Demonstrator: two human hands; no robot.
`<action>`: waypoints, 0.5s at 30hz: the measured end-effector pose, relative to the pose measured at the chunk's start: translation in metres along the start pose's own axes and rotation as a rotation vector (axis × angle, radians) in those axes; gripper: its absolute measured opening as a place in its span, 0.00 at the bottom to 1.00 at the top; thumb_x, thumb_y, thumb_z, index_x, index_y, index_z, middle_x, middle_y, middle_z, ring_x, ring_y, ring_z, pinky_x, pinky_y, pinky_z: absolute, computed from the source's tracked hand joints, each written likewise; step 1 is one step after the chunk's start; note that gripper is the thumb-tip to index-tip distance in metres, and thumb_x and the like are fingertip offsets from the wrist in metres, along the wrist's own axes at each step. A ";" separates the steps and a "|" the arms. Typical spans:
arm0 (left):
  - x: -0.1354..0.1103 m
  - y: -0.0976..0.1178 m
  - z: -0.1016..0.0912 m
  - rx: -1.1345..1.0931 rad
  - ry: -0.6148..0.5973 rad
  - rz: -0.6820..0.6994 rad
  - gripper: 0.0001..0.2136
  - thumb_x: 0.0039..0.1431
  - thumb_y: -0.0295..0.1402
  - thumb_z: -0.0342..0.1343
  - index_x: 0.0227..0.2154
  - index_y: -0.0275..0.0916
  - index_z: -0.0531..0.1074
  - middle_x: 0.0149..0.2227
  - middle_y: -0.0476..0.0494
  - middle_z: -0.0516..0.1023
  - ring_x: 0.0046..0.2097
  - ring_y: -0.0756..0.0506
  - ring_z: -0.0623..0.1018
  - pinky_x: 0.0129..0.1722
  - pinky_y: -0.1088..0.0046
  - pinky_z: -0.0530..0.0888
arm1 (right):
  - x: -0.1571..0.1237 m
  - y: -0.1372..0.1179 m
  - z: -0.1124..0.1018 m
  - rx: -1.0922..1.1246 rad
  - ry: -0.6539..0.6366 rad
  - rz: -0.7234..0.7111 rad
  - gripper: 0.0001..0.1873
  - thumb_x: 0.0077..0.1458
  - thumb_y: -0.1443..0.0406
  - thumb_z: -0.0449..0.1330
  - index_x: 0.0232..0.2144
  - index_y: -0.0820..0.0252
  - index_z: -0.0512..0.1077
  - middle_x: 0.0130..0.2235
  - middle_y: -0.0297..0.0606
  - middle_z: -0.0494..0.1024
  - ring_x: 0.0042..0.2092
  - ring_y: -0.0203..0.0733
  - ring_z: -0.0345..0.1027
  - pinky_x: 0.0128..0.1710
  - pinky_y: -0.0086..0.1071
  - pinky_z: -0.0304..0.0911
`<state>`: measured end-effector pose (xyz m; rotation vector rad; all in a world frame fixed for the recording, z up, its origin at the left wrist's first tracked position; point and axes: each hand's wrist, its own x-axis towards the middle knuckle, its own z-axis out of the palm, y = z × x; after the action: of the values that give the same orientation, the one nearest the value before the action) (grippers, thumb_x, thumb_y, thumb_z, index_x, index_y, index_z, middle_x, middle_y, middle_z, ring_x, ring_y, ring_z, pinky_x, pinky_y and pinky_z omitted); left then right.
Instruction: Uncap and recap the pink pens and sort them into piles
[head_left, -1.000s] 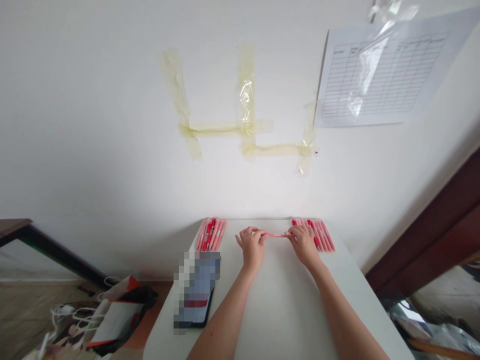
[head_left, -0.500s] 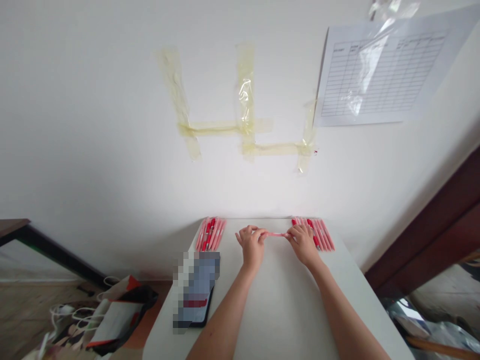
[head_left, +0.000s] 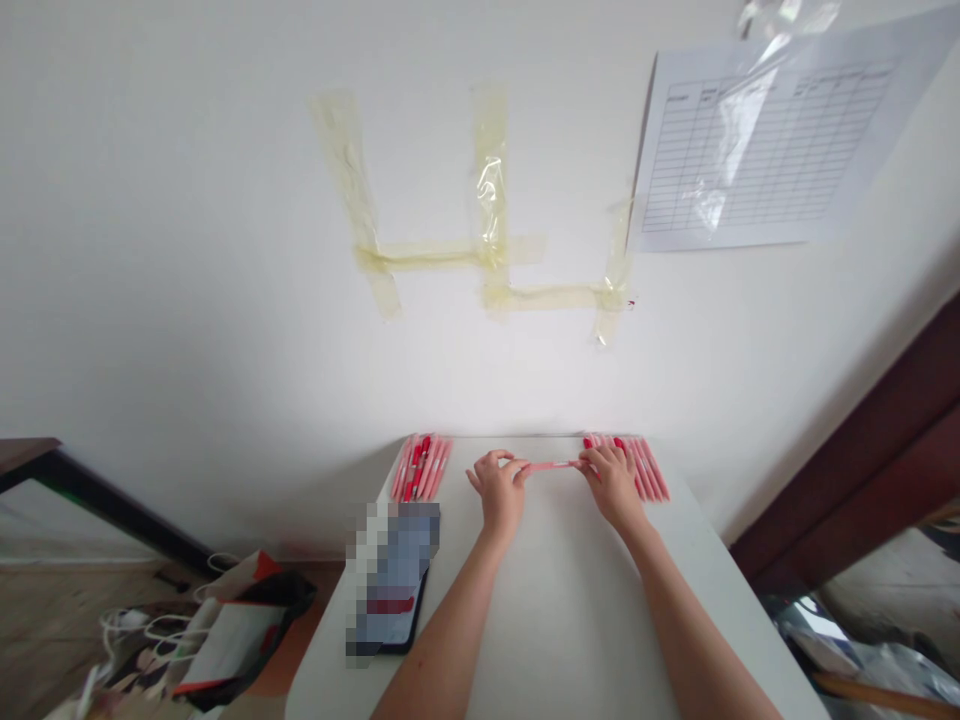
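Pink plastic shows between your hands: you pinch one slender pen (head_left: 552,465) roughly level, one end in the fingertips of your left hand (head_left: 500,492), the other in those of your right hand (head_left: 613,487). It is near the far edge of the table (head_left: 559,570); whether it touches the surface cannot be told. Two groups are already laid out side by side, the left row (head_left: 423,470) and the right row (head_left: 651,470), which your right hand partly covers. The held pen seems the piece left, not yet released into either row.
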<state>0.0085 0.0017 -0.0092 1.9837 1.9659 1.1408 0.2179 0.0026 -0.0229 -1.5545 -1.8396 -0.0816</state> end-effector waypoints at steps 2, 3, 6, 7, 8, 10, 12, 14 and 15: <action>0.001 -0.001 0.001 -0.009 0.003 0.003 0.05 0.56 0.33 0.61 0.33 0.51 0.81 0.48 0.45 0.72 0.54 0.39 0.65 0.60 0.46 0.54 | 0.000 -0.001 0.000 -0.008 -0.022 0.023 0.20 0.65 0.51 0.46 0.33 0.51 0.73 0.39 0.38 0.76 0.49 0.49 0.65 0.58 0.55 0.50; 0.001 -0.002 0.001 -0.016 0.003 0.009 0.05 0.56 0.33 0.62 0.32 0.51 0.82 0.48 0.45 0.72 0.54 0.39 0.65 0.60 0.47 0.54 | 0.000 -0.001 0.000 -0.003 -0.031 0.040 0.22 0.65 0.51 0.45 0.31 0.52 0.73 0.39 0.38 0.76 0.49 0.49 0.65 0.58 0.56 0.50; 0.000 -0.001 0.001 -0.032 0.005 0.026 0.04 0.54 0.33 0.63 0.31 0.51 0.82 0.49 0.46 0.71 0.55 0.39 0.64 0.60 0.49 0.54 | 0.000 0.000 -0.001 0.024 -0.046 0.080 0.25 0.66 0.51 0.42 0.30 0.53 0.73 0.38 0.39 0.76 0.49 0.50 0.64 0.59 0.58 0.47; 0.000 0.000 0.001 -0.034 0.009 0.025 0.04 0.54 0.34 0.63 0.31 0.51 0.82 0.49 0.46 0.71 0.55 0.39 0.64 0.60 0.49 0.54 | 0.000 0.000 -0.002 0.028 -0.050 0.081 0.25 0.66 0.51 0.42 0.30 0.53 0.72 0.39 0.39 0.76 0.50 0.50 0.64 0.60 0.59 0.45; 0.000 0.001 0.001 -0.035 0.015 0.023 0.04 0.54 0.34 0.63 0.31 0.51 0.82 0.49 0.46 0.71 0.55 0.39 0.64 0.60 0.49 0.54 | 0.000 0.000 -0.002 0.030 -0.053 0.074 0.24 0.65 0.50 0.42 0.31 0.53 0.72 0.40 0.39 0.76 0.50 0.51 0.63 0.60 0.60 0.44; 0.000 0.002 -0.001 -0.033 0.026 0.013 0.05 0.55 0.34 0.62 0.32 0.51 0.82 0.48 0.45 0.71 0.54 0.39 0.65 0.60 0.50 0.55 | 0.000 0.000 -0.002 0.029 -0.042 0.048 0.22 0.64 0.48 0.45 0.35 0.52 0.72 0.43 0.39 0.76 0.52 0.51 0.63 0.61 0.60 0.43; 0.001 0.002 -0.002 -0.024 0.035 0.000 0.05 0.55 0.33 0.62 0.33 0.50 0.82 0.49 0.44 0.71 0.54 0.39 0.66 0.60 0.50 0.56 | -0.001 0.000 0.000 0.027 -0.009 0.020 0.20 0.62 0.47 0.49 0.41 0.52 0.71 0.46 0.40 0.76 0.53 0.51 0.63 0.62 0.60 0.42; 0.001 0.001 -0.002 -0.013 0.045 -0.008 0.06 0.56 0.32 0.62 0.33 0.50 0.82 0.49 0.44 0.71 0.55 0.39 0.66 0.60 0.50 0.57 | -0.001 -0.001 0.002 0.024 0.014 -0.005 0.20 0.61 0.47 0.51 0.42 0.52 0.70 0.46 0.40 0.76 0.54 0.51 0.63 0.62 0.59 0.42; 0.002 0.000 -0.002 -0.010 0.049 -0.008 0.06 0.56 0.32 0.62 0.33 0.50 0.82 0.49 0.44 0.71 0.55 0.39 0.66 0.60 0.50 0.57 | -0.001 -0.001 0.003 0.021 0.016 -0.017 0.19 0.61 0.48 0.51 0.41 0.52 0.71 0.45 0.39 0.76 0.53 0.50 0.64 0.61 0.59 0.42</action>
<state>0.0068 0.0023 -0.0071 1.9590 1.9859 1.2068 0.2156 0.0030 -0.0252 -1.5197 -1.8355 -0.0825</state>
